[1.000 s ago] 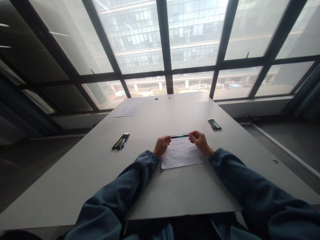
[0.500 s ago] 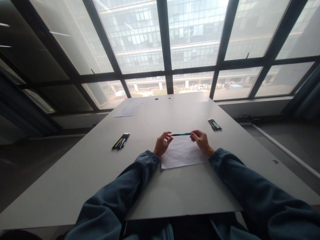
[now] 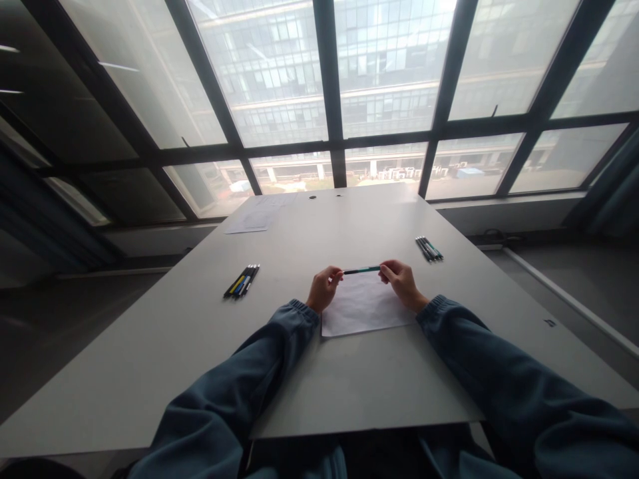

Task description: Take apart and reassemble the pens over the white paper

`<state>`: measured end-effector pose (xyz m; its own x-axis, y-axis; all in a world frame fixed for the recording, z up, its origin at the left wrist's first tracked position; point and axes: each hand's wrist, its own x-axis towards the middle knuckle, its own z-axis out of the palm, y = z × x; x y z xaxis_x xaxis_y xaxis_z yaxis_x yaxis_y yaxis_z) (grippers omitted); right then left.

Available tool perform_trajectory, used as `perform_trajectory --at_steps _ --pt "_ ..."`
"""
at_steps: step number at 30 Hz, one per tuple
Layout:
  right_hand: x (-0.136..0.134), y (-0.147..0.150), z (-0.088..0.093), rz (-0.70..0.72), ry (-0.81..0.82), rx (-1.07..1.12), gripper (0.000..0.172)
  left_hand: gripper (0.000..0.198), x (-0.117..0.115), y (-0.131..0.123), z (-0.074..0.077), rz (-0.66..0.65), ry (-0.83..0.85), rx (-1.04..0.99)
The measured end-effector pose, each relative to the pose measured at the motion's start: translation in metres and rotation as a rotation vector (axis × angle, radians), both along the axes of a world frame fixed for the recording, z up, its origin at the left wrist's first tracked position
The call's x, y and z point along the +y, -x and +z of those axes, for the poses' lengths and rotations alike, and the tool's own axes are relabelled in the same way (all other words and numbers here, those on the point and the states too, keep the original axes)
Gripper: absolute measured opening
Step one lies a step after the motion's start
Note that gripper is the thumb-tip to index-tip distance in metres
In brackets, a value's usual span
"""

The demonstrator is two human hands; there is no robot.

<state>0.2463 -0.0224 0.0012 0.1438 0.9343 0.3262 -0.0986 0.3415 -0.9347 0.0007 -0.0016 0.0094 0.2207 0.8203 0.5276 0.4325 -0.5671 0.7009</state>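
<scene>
Pen (image 3: 362, 270) pinched at its ends by left hand (image 3: 323, 289) and right hand (image 3: 399, 283); paper (image 3: 367, 311) just below grip. Judgement: light, even pressure from both sides should prevent slipping.

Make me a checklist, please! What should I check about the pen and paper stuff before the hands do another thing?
1. Right hand pinching the green end of the pen: ok.
2. Left hand at the pen's dark end: ok.
3. White sheet lying on the table, near the hands: ok.
4. Pens on the left lying together, apart from the left hand: ok.
5. Pens on the right lying together, apart from the right hand: ok.
6. Pen's writing tip out: cannot tell, too small to see.
</scene>
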Motion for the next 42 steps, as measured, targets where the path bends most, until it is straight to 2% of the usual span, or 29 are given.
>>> perform_trajectory --at_steps 6,13,19,23,29,32,36,42 --pt "-0.0009 0.0006 0.0009 0.025 -0.003 0.001 0.03 0.043 -0.0016 0.0009 0.0003 0.013 0.021 0.078" --pt "-0.003 0.0012 0.0027 0.05 -0.006 -0.006 0.028 0.051 -0.0031 0.0015 0.0 0.014 0.046 0.087" --pt "-0.0006 0.0003 0.0003 0.012 -0.005 0.004 0.03 0.043 -0.0028 0.0019 0.0007 -0.055 0.082 0.003" --pt "0.0012 -0.0002 -0.0016 -0.013 0.009 -0.008 0.033 0.041 -0.0002 0.0004 -0.0001 -0.016 0.019 -0.008" --pt "0.0016 -0.0005 -0.0024 -0.013 0.012 -0.008 0.033 0.02 0.0014 -0.0004 -0.0028 0.013 -0.038 -0.001" --pt "0.0019 -0.0005 -0.0031 -0.009 0.007 -0.003 0.032 0.016 0.0011 -0.0004 -0.0028 0.035 -0.047 0.004" --pt "0.0022 -0.0007 -0.0038 -0.005 0.003 0.005 0.032 0.019 0.0004 -0.0004 -0.0011 0.036 -0.042 0.003" --pt "0.0011 -0.0007 -0.0028 0.008 0.004 -0.005 0.032 0.037 -0.0007 0.0008 0.0013 -0.003 -0.011 0.027"
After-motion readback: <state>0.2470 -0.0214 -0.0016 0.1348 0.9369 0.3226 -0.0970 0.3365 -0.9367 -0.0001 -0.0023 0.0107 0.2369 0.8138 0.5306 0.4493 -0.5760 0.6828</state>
